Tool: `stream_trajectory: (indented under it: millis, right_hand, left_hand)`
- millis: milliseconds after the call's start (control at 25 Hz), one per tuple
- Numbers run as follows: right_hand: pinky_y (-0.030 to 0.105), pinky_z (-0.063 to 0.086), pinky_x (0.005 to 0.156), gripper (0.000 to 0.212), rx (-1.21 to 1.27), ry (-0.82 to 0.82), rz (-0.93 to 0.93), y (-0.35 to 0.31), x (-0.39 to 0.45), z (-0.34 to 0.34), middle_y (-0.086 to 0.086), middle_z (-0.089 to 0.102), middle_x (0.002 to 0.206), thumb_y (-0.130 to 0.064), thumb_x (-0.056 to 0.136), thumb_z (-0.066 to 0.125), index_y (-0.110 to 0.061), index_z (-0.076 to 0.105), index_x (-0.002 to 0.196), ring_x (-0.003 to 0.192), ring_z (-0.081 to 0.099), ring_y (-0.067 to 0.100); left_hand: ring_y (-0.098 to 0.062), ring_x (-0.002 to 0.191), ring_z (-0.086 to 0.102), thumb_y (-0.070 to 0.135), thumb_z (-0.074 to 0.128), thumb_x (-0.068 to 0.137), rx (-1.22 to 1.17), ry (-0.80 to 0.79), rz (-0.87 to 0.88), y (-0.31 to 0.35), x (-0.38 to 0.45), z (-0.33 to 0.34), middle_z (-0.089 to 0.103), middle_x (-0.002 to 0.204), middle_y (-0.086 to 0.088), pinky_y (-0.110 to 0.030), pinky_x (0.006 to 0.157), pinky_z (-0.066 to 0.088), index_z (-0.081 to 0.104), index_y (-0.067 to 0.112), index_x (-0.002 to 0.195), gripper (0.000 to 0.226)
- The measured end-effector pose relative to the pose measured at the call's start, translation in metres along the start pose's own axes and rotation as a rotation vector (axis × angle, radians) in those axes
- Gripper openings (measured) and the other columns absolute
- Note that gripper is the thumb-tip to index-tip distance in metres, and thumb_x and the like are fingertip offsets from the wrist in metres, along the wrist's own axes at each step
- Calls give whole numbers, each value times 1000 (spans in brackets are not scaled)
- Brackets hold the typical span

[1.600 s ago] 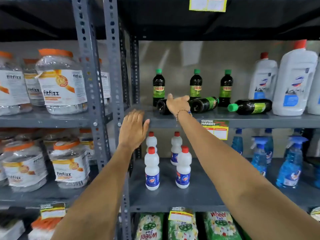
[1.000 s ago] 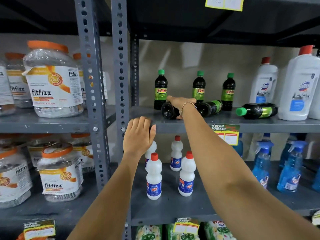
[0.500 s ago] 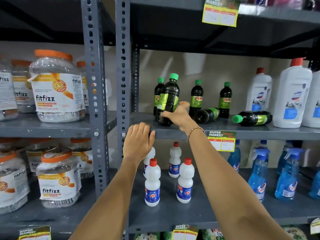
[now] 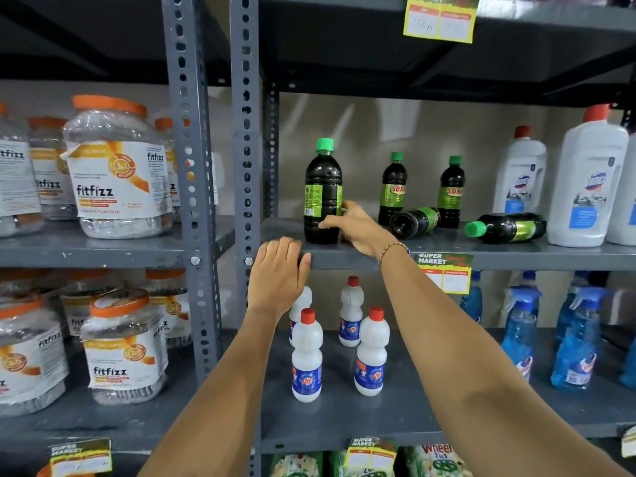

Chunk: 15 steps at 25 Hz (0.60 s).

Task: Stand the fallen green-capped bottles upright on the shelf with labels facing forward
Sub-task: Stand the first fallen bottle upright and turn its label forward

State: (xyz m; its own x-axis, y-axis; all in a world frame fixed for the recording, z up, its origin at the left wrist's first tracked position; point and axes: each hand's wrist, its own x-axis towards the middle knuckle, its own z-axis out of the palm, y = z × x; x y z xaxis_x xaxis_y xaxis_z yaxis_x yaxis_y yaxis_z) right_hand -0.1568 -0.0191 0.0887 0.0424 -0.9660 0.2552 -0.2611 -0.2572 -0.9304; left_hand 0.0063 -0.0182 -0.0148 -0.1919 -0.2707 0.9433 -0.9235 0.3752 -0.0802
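Observation:
A dark green-capped bottle (image 4: pixel 322 191) stands upright near the front left of the grey shelf (image 4: pixel 499 258). Its barcode side faces me, and my right hand (image 4: pixel 354 226) grips its lower body. My left hand (image 4: pixel 279 275) rests flat against the shelf's front edge, holding nothing. Behind stand two upright green-capped bottles (image 4: pixel 393 187) (image 4: pixel 451 191) with front labels showing. Two more lie on their sides: one with its base toward me (image 4: pixel 414 222), another with its cap pointing left (image 4: pixel 506 228).
Large white red-capped jugs (image 4: pixel 586 180) stand at the right of the same shelf. Small white bottles (image 4: pixel 307 356) and blue spray bottles (image 4: pixel 574 339) fill the shelf below. Orange-lidded jars (image 4: pixel 117 166) sit left of the perforated uprights (image 4: pixel 245 132). A price tag (image 4: pixel 444 271) hangs on the edge.
My right hand took a lying bottle, lifted and tilted it up, and now it stands upright on the shelf's front left. My left hand stayed on the shelf edge.

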Motion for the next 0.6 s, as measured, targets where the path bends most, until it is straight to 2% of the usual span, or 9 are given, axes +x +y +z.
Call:
stream_trajectory:
  millis: [80, 160, 240, 280, 400, 600]
  right_hand:
    - [26, 47, 91, 67, 11, 6, -11, 3, 0, 0, 7, 61, 121, 2, 73, 74, -3, 39, 130, 116, 58, 22]
    - [17, 45, 77, 72, 2, 28, -38, 3, -5, 2, 3, 55, 116, 5, 76, 74, -5, 33, 134, 108, 55, 16]
    - [14, 44, 71, 77, -34, 41, -65, 2, -7, 2, 3, 52, 116, 4, 77, 73, -4, 26, 138, 107, 51, 14]
    - [15, 44, 72, 80, -38, 31, -66, 2, -7, 2, 4, 52, 119, 4, 78, 73, -5, 23, 140, 108, 50, 14]
    - [24, 42, 90, 82, -54, 30, -46, 4, -4, 1, 9, 50, 130, 6, 78, 71, -4, 20, 142, 111, 49, 15]
    - [27, 39, 94, 89, -157, 55, -73, 5, -2, 5, 9, 51, 130, -9, 74, 80, -8, 18, 138, 113, 49, 16]
  left_hand:
    - [-26, 83, 62, 36, 33, 98, -15, -6, 2, -1, 1, 1, 66, 93, -9, -38, 80, 49, 62, 8, 97, 41]
    - [-26, 83, 61, 35, 33, 98, -10, -4, 4, -1, -1, 2, 65, 93, -9, -38, 81, 49, 62, 8, 98, 40]
    - [-26, 84, 61, 35, 34, 98, -3, -4, 8, 0, -1, 3, 65, 93, -9, -38, 81, 48, 62, 8, 98, 39]
    - [-26, 84, 61, 35, 34, 98, 0, -6, 9, -1, 0, 3, 65, 93, -9, -39, 82, 48, 61, 8, 98, 39]
    - [-26, 85, 60, 35, 34, 99, 5, -4, 10, -1, -1, 3, 65, 94, -9, -39, 82, 47, 61, 8, 99, 39]
    - [-26, 82, 58, 35, 33, 99, 4, 16, 9, -1, -1, 4, 63, 92, -8, -38, 81, 46, 60, 8, 96, 38]
